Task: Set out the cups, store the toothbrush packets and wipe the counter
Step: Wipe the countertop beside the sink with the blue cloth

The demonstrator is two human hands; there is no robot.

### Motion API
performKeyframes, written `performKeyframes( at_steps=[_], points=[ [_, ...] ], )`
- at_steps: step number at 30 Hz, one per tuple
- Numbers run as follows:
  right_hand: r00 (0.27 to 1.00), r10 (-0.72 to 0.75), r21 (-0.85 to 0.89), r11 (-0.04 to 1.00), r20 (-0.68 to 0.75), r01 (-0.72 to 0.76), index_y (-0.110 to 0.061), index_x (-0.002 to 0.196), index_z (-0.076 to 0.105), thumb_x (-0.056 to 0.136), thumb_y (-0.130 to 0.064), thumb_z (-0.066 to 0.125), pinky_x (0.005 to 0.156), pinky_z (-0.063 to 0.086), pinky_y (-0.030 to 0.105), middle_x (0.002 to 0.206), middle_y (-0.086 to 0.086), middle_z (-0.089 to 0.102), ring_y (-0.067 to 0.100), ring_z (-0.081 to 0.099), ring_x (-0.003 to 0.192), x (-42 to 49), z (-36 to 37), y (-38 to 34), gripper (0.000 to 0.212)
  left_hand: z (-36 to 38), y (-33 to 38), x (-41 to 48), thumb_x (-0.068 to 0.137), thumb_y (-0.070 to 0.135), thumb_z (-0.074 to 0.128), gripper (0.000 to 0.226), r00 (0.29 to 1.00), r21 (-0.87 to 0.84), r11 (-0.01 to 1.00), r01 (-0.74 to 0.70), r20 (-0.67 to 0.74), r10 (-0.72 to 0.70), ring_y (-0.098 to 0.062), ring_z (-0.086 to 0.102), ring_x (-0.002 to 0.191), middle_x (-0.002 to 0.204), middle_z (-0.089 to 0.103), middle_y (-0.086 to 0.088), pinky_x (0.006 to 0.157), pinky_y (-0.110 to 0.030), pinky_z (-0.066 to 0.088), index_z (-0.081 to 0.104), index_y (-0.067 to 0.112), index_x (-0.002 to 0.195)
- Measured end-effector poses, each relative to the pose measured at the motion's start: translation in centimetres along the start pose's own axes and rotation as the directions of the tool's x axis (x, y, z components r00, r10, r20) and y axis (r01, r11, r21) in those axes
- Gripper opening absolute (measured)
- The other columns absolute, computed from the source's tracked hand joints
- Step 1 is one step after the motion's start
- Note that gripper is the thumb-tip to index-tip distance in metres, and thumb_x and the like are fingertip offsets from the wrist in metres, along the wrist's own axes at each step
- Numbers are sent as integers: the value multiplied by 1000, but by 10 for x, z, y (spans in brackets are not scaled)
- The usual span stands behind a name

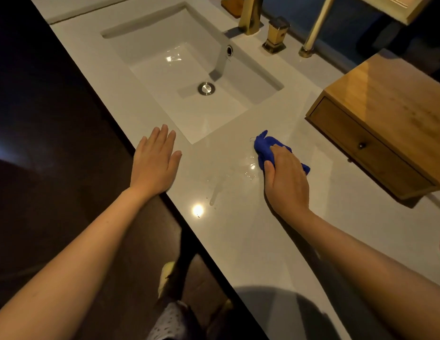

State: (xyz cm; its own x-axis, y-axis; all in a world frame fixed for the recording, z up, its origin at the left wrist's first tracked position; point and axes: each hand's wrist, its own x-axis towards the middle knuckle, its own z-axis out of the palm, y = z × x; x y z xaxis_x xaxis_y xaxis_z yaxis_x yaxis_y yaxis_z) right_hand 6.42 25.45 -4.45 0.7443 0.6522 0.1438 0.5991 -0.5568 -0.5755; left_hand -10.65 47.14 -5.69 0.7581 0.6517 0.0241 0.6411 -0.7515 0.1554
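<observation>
My right hand grips a bunched blue cloth and presses it on the white counter, just right of the sink's near corner. A wet streak and small drops lie on the counter left of the cloth. My left hand lies flat with straight fingers on the counter's front edge, holding nothing. No cups or toothbrush packets are in view.
A white rectangular sink with a steel drain is set in the counter. A gold faucet and gold handle stand behind it. A wooden box with a closed drawer sits at the right.
</observation>
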Motion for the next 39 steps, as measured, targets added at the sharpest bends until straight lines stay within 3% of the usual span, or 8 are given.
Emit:
performKeyframes(
  at_steps=[6,19,23,25,28,31,36,39],
  points=[
    [928,335,-24,939,-160,-343,-10,138,38,96,-24,44,108,38,45,142,8,47,26,41,132,-28,32,-43,45,-3,2,-1,97,34,26,53,1000,-11,1000,-9,2,9,-27,13,143,155,20,-12,116,-43,10,23,9,144],
    [864,427,-71,885,-268,-459,-6,142,31,97,-23,41,115,27,44,147,12,41,28,34,138,-17,78,-101,49,-2,-1,-2,95,38,14,57,999,43,999,-29,42,27,-24,8,144,157,12,-10,117,-41,8,12,12,146],
    [900,362,-53,922,-241,-385,-8,140,35,97,-24,42,113,30,44,144,10,46,28,38,135,-11,87,-114,47,-5,-4,1,97,40,13,58,992,-12,999,-50,117,51,-23,-1,145,158,2,-9,116,-40,1,5,13,147],
    [929,302,-62,945,-215,-322,-8,137,39,96,-24,43,111,34,45,141,10,49,28,42,132,-9,90,-120,44,-12,-9,5,97,39,17,56,987,-76,995,-71,139,81,-22,0,145,158,3,-9,116,-39,4,9,13,147],
    [973,189,-67,978,-134,-199,-8,136,42,97,-24,40,111,34,43,139,9,51,26,43,131,-8,91,-123,42,-22,-23,14,98,33,24,52,987,-129,983,-131,79,142,-25,7,144,157,12,-12,115,-42,15,20,12,145],
    [995,75,-15,997,-63,-76,-9,132,46,95,-23,40,108,37,41,134,8,55,25,47,126,-10,87,-126,40,-25,-46,29,98,32,26,52,986,-68,986,-154,51,158,-29,6,144,156,13,-14,115,-46,8,20,13,145],
    [991,-111,44,993,70,108,-17,127,50,93,-26,44,94,38,28,127,1,59,18,51,114,-15,80,-127,35,-16,-76,51,96,41,25,58,974,3,981,-193,125,191,-28,2,144,157,8,-13,115,-47,2,13,16,147],
    [951,-238,79,971,198,226,-21,124,51,91,-30,43,87,39,26,124,-2,59,17,53,109,-18,72,-124,35,-12,-78,54,96,43,25,58,967,7,974,-227,118,224,-27,4,144,157,9,-12,115,-47,4,15,17,147]
  ],
)
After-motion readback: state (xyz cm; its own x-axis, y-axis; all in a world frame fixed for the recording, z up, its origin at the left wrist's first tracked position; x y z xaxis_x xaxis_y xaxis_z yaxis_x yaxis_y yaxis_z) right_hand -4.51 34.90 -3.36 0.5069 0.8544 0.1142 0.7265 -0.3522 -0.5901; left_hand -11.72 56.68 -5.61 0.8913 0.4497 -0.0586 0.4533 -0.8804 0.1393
